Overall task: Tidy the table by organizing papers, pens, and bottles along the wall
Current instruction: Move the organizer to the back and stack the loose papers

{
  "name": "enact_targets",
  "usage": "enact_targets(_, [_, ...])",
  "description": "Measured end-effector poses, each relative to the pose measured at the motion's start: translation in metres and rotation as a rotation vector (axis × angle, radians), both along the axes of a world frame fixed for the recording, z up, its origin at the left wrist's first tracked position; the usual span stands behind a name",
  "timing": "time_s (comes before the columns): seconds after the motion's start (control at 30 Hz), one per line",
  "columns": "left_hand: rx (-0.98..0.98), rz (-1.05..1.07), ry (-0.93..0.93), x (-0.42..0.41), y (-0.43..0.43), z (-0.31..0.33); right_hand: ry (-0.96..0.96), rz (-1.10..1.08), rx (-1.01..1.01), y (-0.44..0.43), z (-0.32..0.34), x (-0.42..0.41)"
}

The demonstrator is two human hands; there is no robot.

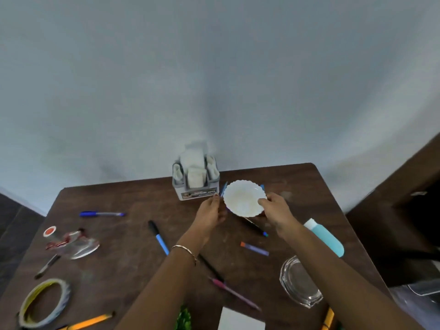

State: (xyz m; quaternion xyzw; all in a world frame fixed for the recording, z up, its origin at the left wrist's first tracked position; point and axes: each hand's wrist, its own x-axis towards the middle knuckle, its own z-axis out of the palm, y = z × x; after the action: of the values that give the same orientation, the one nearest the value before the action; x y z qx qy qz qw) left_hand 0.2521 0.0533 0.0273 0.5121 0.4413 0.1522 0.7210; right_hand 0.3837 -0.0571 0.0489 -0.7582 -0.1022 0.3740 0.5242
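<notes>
Lying loose across the table (133,236), the pens wait; the blue-and-black pen (158,238) runs lengthwise toward the wall, just left of the left hand (212,211), whose fingers pinch something small and blue. The right hand (276,207) clamps the white bowl (244,197) near the tissue holder (196,178); a teal bottle (325,236) lies beyond its wrist.

A dark wooden table (133,236) stands against a plain pale grey-blue wall (214,79).
</notes>
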Motion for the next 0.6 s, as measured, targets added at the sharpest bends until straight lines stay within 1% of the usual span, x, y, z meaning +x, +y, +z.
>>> enact_targets(0.07, [0.376,-0.048,0.345,0.008,0.014,-0.017,-0.108,-0.007,-0.063,0.004,-0.006,0.02])
enact_targets(0.1, [0.517,-0.052,0.471,0.009,0.019,-0.023,-0.136,-0.01,-0.077,0.007,-0.008,0.028])
enact_targets(0.13, [0.573,-0.058,0.515,0.009,0.022,-0.028,-0.161,-0.019,-0.086,0.01,-0.011,0.037])
enact_targets(0.23, [0.645,-0.126,0.548,0.01,0.025,-0.038,-0.213,-0.047,-0.103,0.022,-0.014,0.057])
enact_targets(0.3, [0.695,-0.18,0.623,0.012,0.029,-0.046,-0.207,-0.054,-0.095,0.033,-0.015,0.069])
enact_targets(0.37, [0.735,-0.202,0.655,0.013,0.032,-0.051,-0.2,-0.054,-0.083,0.044,-0.019,0.078])
enact_targets(0.5, [0.748,-0.237,0.627,0.012,0.039,-0.053,-0.214,-0.071,-0.076,0.063,-0.026,0.089])
enact_targets(0.6, [0.754,-0.317,0.598,0.01,0.046,-0.05,-0.212,-0.084,-0.088,0.073,-0.032,0.095])
